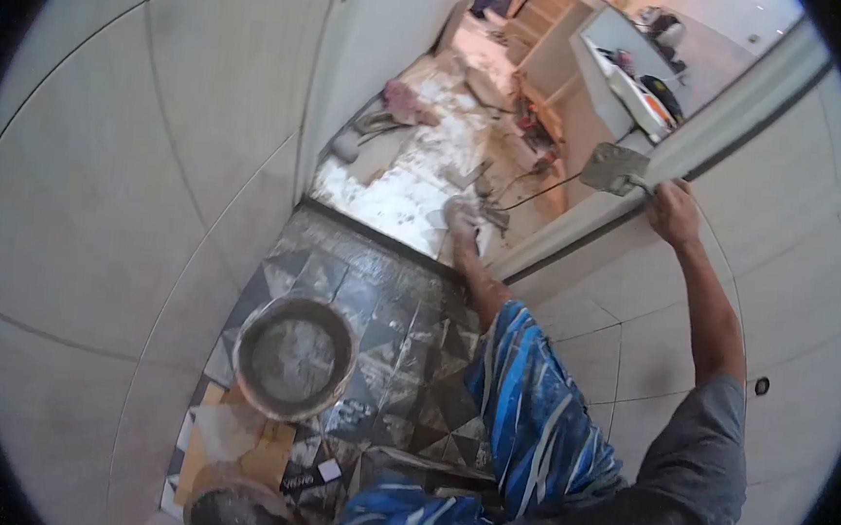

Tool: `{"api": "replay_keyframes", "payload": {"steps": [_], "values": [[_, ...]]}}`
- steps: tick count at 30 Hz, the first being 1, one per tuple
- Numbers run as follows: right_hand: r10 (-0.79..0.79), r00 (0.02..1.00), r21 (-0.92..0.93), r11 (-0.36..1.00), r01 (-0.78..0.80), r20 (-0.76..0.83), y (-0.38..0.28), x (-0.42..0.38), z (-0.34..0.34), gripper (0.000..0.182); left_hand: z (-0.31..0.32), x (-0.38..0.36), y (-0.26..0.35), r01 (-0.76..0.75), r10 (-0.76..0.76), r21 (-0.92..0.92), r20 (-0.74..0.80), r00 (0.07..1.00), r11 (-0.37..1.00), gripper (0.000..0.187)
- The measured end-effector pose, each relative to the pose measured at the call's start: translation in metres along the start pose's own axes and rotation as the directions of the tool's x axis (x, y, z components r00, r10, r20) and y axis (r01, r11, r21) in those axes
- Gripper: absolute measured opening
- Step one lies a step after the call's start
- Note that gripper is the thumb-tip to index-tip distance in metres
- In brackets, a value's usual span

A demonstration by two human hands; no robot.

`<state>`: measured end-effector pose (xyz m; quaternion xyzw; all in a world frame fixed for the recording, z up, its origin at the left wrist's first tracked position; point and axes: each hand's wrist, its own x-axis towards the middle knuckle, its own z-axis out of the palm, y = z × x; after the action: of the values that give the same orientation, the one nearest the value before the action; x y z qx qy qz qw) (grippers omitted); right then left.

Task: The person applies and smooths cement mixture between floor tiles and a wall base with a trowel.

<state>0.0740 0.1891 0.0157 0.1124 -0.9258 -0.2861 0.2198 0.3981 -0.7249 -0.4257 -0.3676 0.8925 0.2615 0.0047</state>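
My right hand [674,214] is closed around the handle of a trowel [614,169], beside the door frame at the upper right. Grey material coats the trowel's flat blade. My left hand is not visible. On the patterned tile floor [405,344] stands a round bucket [297,359] with grey, wet-looking material inside. A second round container [237,515] shows at the bottom edge, partly cut off.
Cardboard [256,446] and a small box [313,474] lie near the containers. My bare foot [462,228] is past the doorway threshold [383,237]. Beyond are tools, a cable and debris on a dusty floor, and a white cabinet [620,81]. Tiled walls flank me.
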Motion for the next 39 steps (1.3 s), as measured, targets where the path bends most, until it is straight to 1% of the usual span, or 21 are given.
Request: {"api": "replay_keyframes", "payload": {"steps": [4, 6, 7, 8, 10, 11, 12, 13, 14, 16, 17, 22, 26, 27, 28, 30, 34, 36, 37, 38, 39], "values": [[0.044, 0.999, 0.03, 0.999, -0.044, 0.016, 0.003, 0.003, 0.007, 0.023, 0.038, 0.018, -0.086, -0.264, 0.284, 0.284, -0.032, 0.958, 0.922, 0.041], [0.082, 0.994, 0.026, 0.996, -0.084, 0.077, 0.008, -0.003, 0.003, 0.024, 0.042, 0.029, -0.092, -0.55, 0.607, 0.324, -0.103, 0.788, 0.77, 0.037], [0.029, 0.999, 0.018, 0.999, -0.029, 0.04, 0.013, -0.004, 0.008, 0.025, 0.035, 0.023, -0.086, -0.411, 0.417, 0.105, -0.036, 0.908, 0.905, 0.04], [-0.025, 1.0, 0.012, 1.0, 0.025, 0.001, 0.018, -0.006, 0.013, 0.025, 0.029, 0.025, -0.088, -0.417, 0.423, 0.126, -0.018, 0.906, 0.9, 0.04], [-0.054, 0.998, 0.011, 0.999, 0.053, 0.042, 0.019, -0.008, 0.012, 0.025, 0.034, 0.033, -0.094, -0.665, 0.71, 0.285, -0.089, 0.699, 0.691, 0.047], [-0.008, 0.999, 0.021, 1.0, 0.007, 0.049, 0.014, -0.004, 0.007, 0.025, 0.026, 0.028, -0.082, -0.667, 0.71, 0.287, -0.074, 0.7, 0.687, 0.047], [0.034, 0.998, 0.028, 0.999, -0.036, 0.053, 0.01, -0.001, 0.005, 0.025, 0.014, 0.017, -0.035, -0.358, 0.365, 0.199, 0.002, 0.931, 0.912, 0.049], [0.017, 0.999, 0.019, 1.0, -0.017, 0.03, 0.009, 0.0, 0.005, 0.026, 0.005, 0.008, 0.004, 0.025, -0.04, 0.146, 0.105, 0.994, 0.989, 0.052], [0.012, 0.999, 0.019, 1.0, -0.013, 0.036, 0.01, 0.001, 0.004, 0.026, 0.011, 0.008, -0.004, 0.028, -0.045, 0.15, 0.11, 0.993, 0.988, 0.052], [0.037, 0.996, 0.027, 0.999, -0.039, 0.077, 0.013, 0.0, 0.003, 0.025, 0.023, 0.019, -0.024, 0.244, -0.233, -0.226, 0.077, 0.97, 0.943, 0.054], [0.038, 0.995, 0.029, 0.999, -0.041, 0.09, 0.013, -0.001, 0.003, 0.025, 0.017, 0.025, -0.041, 0.244, -0.231, -0.214, 0.083, 0.969, 0.946, 0.054], [-0.011, 0.998, 0.073, 0.997, 0.007, 0.066, 0.017, 0.002, 0.003, 0.025, 0.03, 0.037, -0.092, -0.278, 0.255, 0.149, 0.156, 0.954, 0.949, 0.053], [-0.005, 0.997, 0.061, 0.998, 0.0, 0.082, 0.012, 0.003, -0.001, 0.025, 0.024, 0.044, -0.081, -0.36, 0.313, 0.35, 0.184, 0.932, 0.865, 0.056], [-0.024, 0.999, 0.062, 0.998, 0.022, 0.028, 0.013, 0.003, 0.003, 0.023, 0.024, 0.044, -0.071, -0.597, 0.569, 0.192, 0.181, 0.802, 0.779, 0.06], [-0.018, 0.999, 0.068, 0.998, 0.016, 0.027, 0.014, 0.002, 0.003, 0.023, 0.021, 0.033, -0.058, -0.598, 0.571, 0.2, 0.18, 0.801, 0.776, 0.06], [-0.004, 1.0, 0.076, 0.997, 0.002, 0.015, 0.015, 0.001, 0.005, 0.022, 0.007, -0.001, -0.031, 0.041, -0.009, -0.117, 0.258, 0.966, 0.992, 0.059], [0.028, 0.999, 0.088, 0.996, -0.032, 0.045, 0.017, -0.002, 0.006, 0.019, 0.012, -0.022, -0.027, 0.17, -0.179, 0.062, 0.185, 0.966, 0.983, 0.058], [0.036, 0.999, 0.04, 0.999, -0.037, 0.019, 0.02, -0.004, 0.01, 0.019, 0.007, -0.035, -0.032, 0.248, -0.214, -0.09, 0.283, 0.935, 0.965, 0.055], [0.069, 0.998, 0.011, 0.998, -0.069, 0.015, 0.023, -0.007, 0.013, 0.022, 0.016, -0.046, -0.027, 0.079, -0.022, -0.264, 0.212, 0.977, 0.961, 0.051], [0.093, 0.996, 0.005, 0.996, -0.093, 0.013, 0.029, -0.009, 0.018, 0.027, 0.003, -0.057, 0.016, -0.023, 0.041, -0.081, 0.241, 0.97, 0.996, 0.046], [0.108, 0.994, 0.025, 0.994, -0.108, 0.019, 0.038, -0.012, 0.029, 0.034, -0.052, -0.095, -0.028, 0.024, -0.019, -0.02, 0.217, 0.976, 0.999, 0.046]]}}
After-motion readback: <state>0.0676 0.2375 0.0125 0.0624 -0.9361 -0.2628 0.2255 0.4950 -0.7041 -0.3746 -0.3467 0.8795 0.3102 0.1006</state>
